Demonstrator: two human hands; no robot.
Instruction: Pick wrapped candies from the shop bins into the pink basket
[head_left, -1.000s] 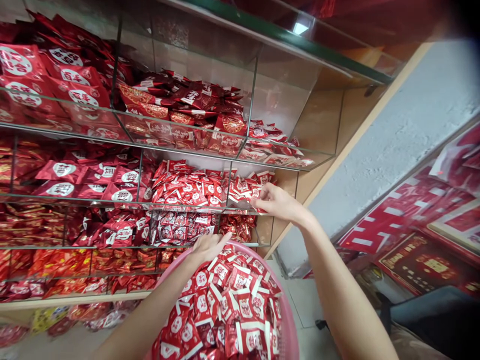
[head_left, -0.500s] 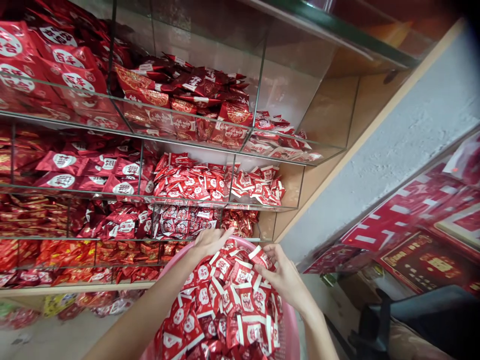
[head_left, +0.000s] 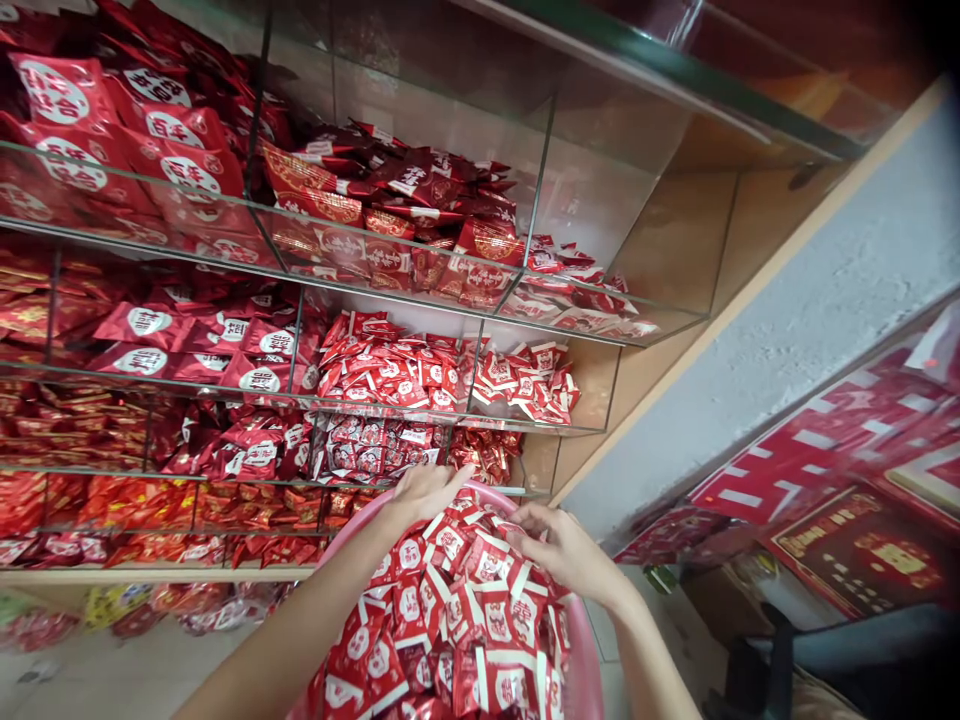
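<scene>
A pink plastic basin [head_left: 585,660] heaped with small red-and-white candy packets [head_left: 450,620] sits close below me. My left hand [head_left: 424,490] grips the basin's far rim, fingers curled over the edge. My right hand [head_left: 559,548] rests on top of the packets at the right of the heap, fingers bent down into them; whether it has hold of any packet is hidden. Just above the basin, a glass shelf compartment [head_left: 600,385] holds a loose pile of the same red-and-white packets [head_left: 529,380].
Glass shelves with dividers [head_left: 465,390] fill the left, packed with red sweet packets of several kinds. A wooden cabinet side [head_left: 675,250] and a grey wall [head_left: 810,290] stand to the right. Red paper decorations [head_left: 825,460] lie at the far right.
My right hand came down from the shelf compartment to the basin and now sits lower on the heap of packets. The left hand has stayed on the rim.
</scene>
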